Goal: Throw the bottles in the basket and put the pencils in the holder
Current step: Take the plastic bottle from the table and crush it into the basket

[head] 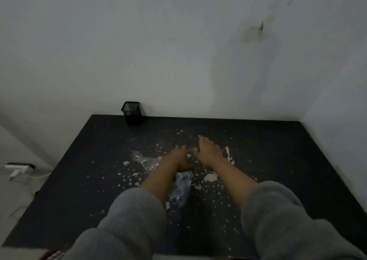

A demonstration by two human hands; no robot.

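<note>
**Hands over the dark desk, crushed bottles beneath**

I reach both arms forward over the dark table (297, 160), grey sleeves (137, 212) pushed up to the forearms. My left hand (179, 158) lies palm down, fingers extended loosely toward the far edge. It sits over clear plastic, but I cannot tell whether the fingers grip it or only rest on it. My right hand (209, 150) is flat and relaxed just beside the left, fingers spread forward, holding nothing that I can see.

The bottles are transparent, crushed and crinkled. One bottle (181, 190) lies lengthwise between my forearms, close under the left wrist, its creased wall catching bluish highlights. A second clear piece (140, 157) lies just left of my left hand; its outline is faint against the dark surface and its shape is hard to read.

The table surface around both hands is scattered with pale flecks (210, 177) of several sizes.

The holder (132, 113), a black mesh cup with a square rim, stands upright at the far edge of the table against the white wall (158, 51), well apart from my hands. Its contents cannot be determined.
</note>
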